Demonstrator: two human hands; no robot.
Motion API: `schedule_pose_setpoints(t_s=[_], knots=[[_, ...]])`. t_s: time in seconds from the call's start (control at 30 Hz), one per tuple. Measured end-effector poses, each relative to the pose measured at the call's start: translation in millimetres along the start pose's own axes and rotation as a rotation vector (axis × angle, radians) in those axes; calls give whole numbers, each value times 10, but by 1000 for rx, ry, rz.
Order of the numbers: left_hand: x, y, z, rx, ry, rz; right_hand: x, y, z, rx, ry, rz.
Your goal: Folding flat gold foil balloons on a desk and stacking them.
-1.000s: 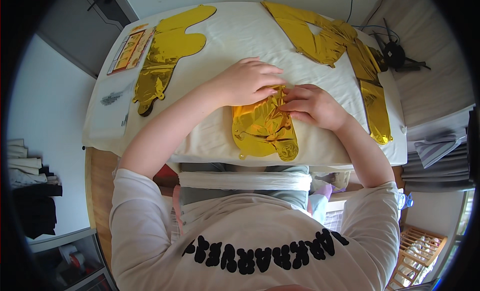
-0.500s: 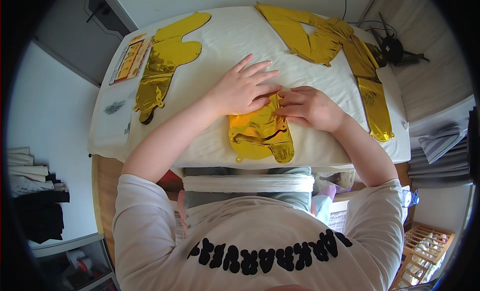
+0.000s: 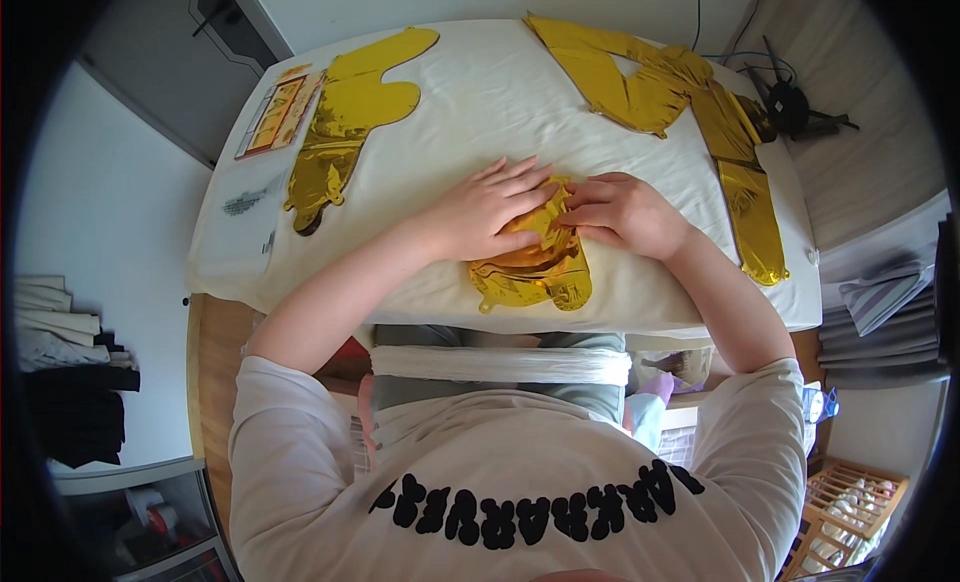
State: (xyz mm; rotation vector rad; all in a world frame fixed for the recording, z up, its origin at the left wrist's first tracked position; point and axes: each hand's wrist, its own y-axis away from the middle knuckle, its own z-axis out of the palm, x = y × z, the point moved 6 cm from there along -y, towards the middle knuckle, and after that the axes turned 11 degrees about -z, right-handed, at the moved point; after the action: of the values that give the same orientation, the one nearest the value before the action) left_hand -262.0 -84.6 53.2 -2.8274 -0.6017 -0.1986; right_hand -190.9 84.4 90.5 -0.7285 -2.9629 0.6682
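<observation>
A gold foil balloon (image 3: 530, 280), flat and creased, lies at the near middle of the white-covered table. My left hand (image 3: 497, 210) rests palm down across its upper left part, fingers stretched out and slightly spread. At the foil's right edge is my right hand (image 3: 625, 214), its fingers bent and closed on the upper right part. Both hands hide much of the balloon's upper half; its near end with small tabs shows below them.
Another flat gold foil balloon (image 3: 345, 117) lies at the left, beside a printed card (image 3: 275, 114) and a clear plastic bag (image 3: 237, 222). More gold foil pieces (image 3: 640, 92) stretch along the far right. A black device with antennas (image 3: 787, 104) stands at the right edge.
My left hand has slid nearer to me and down over the foil, its fingers closer together. The balloon's near end has shifted slightly away from me. My right hand has barely moved.
</observation>
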Motion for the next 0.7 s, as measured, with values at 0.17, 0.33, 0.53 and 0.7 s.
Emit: schedule_pose_setpoints(t_s=[0.17,0.33,0.53,0.7], knots=[[-11,37,80,-99,-70,-24,34,7,14,-31,20,4],[-5,36,91,-96,-79,-37,-19,-50,-37,35,123,-83],[-18,22,112,-75,-80,-36,34,-7,-4,117,-86,20],[-27,28,121,-64,-74,-29,81,55,-2,92,-283,130]])
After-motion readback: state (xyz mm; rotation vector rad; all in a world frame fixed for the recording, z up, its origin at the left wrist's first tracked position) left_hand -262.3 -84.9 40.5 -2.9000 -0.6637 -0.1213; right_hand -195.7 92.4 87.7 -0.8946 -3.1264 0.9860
